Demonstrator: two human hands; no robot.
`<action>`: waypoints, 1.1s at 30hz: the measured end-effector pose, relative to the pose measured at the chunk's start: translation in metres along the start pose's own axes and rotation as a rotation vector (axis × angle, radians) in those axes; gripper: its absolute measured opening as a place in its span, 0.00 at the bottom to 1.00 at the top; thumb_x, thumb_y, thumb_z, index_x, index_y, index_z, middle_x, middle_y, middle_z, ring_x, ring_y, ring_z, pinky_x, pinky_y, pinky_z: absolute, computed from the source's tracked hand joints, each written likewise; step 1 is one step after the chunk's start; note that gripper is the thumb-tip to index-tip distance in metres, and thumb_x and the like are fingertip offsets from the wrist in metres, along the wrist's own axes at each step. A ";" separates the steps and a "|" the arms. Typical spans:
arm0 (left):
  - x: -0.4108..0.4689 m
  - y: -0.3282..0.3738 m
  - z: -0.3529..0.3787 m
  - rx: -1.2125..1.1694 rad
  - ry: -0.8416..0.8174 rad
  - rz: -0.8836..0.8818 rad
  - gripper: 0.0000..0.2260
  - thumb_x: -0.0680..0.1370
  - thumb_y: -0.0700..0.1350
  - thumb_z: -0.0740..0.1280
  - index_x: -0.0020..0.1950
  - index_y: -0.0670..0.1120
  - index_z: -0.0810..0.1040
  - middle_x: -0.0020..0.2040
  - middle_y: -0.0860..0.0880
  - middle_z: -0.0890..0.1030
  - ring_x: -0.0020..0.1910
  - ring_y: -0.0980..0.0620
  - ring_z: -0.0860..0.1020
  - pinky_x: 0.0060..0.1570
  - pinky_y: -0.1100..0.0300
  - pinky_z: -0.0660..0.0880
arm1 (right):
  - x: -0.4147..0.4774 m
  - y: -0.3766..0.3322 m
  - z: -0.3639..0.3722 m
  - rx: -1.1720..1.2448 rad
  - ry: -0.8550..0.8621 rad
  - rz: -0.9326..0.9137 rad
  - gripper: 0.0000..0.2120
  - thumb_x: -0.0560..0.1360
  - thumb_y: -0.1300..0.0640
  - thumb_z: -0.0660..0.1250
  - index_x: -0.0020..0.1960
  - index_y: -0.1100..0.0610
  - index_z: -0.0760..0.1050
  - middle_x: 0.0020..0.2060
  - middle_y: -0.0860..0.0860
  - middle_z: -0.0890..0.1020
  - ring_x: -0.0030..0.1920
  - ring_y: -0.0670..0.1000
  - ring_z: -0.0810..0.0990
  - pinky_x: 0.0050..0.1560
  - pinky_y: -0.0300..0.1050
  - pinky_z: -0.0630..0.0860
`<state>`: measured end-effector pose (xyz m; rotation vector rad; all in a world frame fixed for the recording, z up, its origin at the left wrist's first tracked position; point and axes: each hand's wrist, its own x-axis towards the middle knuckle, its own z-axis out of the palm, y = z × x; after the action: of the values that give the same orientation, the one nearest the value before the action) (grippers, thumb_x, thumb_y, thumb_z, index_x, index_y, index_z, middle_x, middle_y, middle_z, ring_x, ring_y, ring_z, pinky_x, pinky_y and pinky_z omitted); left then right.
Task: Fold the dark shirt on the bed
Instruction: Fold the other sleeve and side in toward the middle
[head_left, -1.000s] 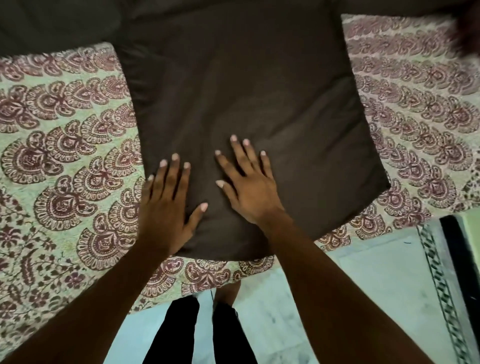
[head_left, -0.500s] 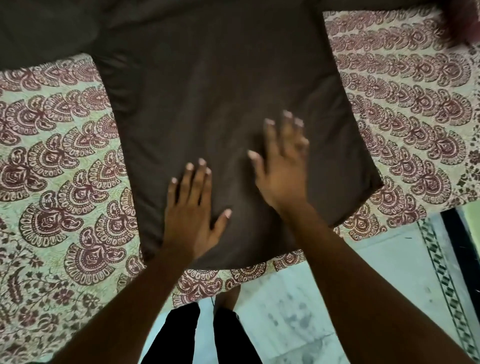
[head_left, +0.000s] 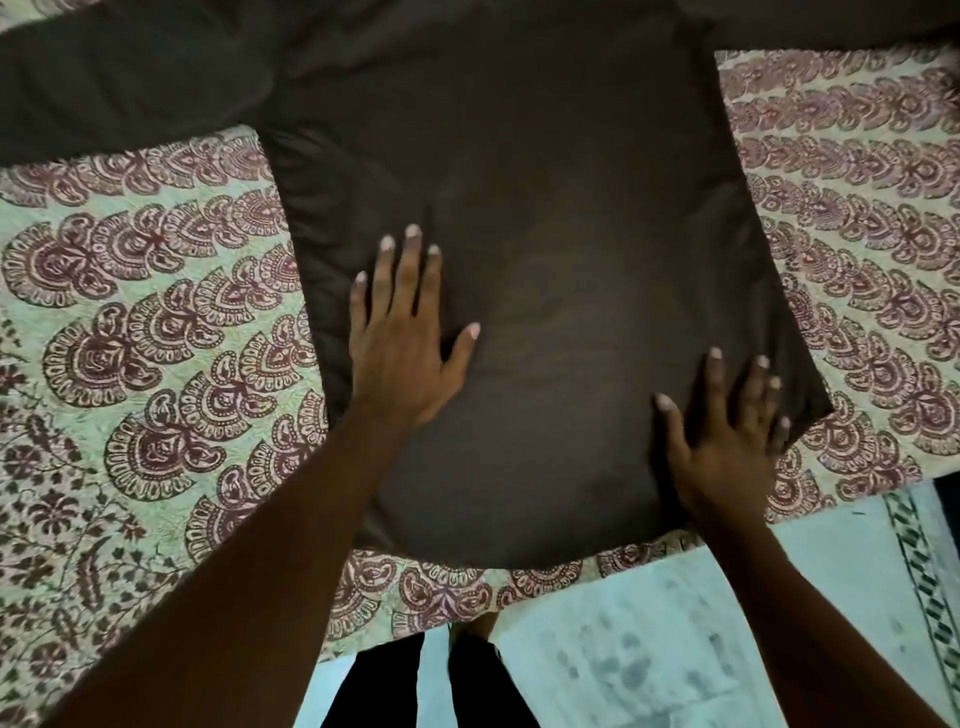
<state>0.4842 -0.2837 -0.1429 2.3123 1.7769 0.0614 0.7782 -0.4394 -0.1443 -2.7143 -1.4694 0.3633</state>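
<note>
Palms (head_left: 400, 343) (both flat) on shirt (head_left: 571, 208)

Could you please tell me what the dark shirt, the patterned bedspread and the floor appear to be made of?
Dark brown shirt: thin woven fabric with a faint sheen, perhaps a cotton blend; it lies flat with soft creases.
Pale green bedspread with maroon print: matte, probably printed cotton, with a slightly puckered surface.
Pale floor: polished stone or tile, smooth, mottled, with a patterned border.

A maroon-patterned bedspread (head_left: 156, 322) covers the bed beside a pale tiled floor (head_left: 649, 623).
</note>
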 end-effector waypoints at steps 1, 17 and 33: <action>0.007 0.003 0.006 0.035 -0.039 0.039 0.39 0.80 0.66 0.57 0.84 0.46 0.52 0.85 0.46 0.48 0.84 0.43 0.47 0.80 0.40 0.50 | 0.003 0.002 -0.003 0.017 0.016 0.063 0.39 0.79 0.27 0.46 0.84 0.45 0.50 0.84 0.58 0.47 0.83 0.61 0.44 0.79 0.69 0.49; 0.016 0.025 0.016 -0.036 0.071 0.035 0.33 0.81 0.62 0.57 0.83 0.47 0.58 0.85 0.43 0.52 0.83 0.39 0.53 0.79 0.39 0.55 | 0.054 0.006 -0.003 -0.026 0.039 -0.121 0.32 0.81 0.30 0.47 0.82 0.36 0.47 0.84 0.48 0.47 0.84 0.54 0.46 0.80 0.63 0.50; 0.021 -0.029 -0.008 -0.153 0.181 -0.078 0.30 0.82 0.55 0.61 0.81 0.42 0.62 0.82 0.42 0.62 0.80 0.41 0.62 0.77 0.40 0.61 | 0.091 -0.151 0.025 -0.075 0.021 -0.534 0.28 0.82 0.32 0.49 0.81 0.34 0.53 0.84 0.47 0.50 0.84 0.53 0.48 0.80 0.63 0.51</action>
<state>0.4607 -0.2552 -0.1434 2.1877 1.8719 0.3918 0.6964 -0.2827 -0.1645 -2.2305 -2.1416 0.2524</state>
